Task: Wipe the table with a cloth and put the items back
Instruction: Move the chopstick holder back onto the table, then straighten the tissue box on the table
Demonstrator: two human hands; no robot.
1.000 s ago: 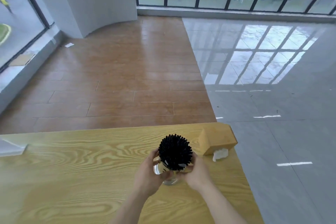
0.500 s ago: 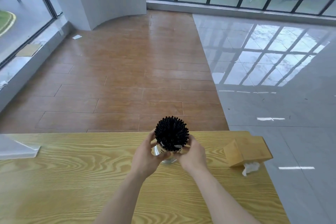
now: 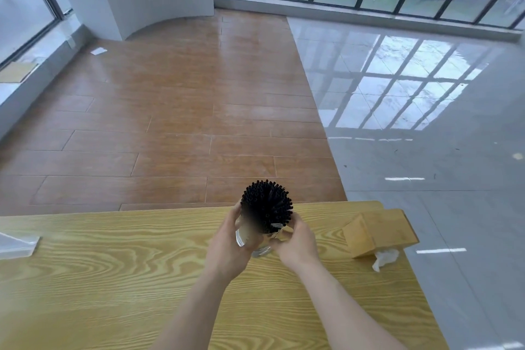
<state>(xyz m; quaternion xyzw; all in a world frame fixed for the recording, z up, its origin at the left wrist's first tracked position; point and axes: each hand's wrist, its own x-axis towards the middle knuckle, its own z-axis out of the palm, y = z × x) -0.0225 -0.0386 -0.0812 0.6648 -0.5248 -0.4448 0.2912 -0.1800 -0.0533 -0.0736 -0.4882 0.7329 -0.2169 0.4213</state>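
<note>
A clear glass jar (image 3: 257, 239) packed with black straws (image 3: 267, 204) stands upright near the far edge of the light wooden table (image 3: 113, 273). My left hand (image 3: 230, 244) wraps its left side and my right hand (image 3: 295, 244) cups its right side, so both grip the jar. The jar's base rests on or just above the tabletop; I cannot tell which. No cloth is in view.
A wooden tissue box (image 3: 379, 231) lies on the table's far right corner with a white tissue (image 3: 385, 257) sticking out. A clear plastic item (image 3: 17, 244) sits at the left edge. Beyond the table are brown floor planks and grey tiles.
Both hands carried the straw jar leftward and farther back along the table, away from the tissue box. The view also swung right, so the box now sits well to the jar's right.
</note>
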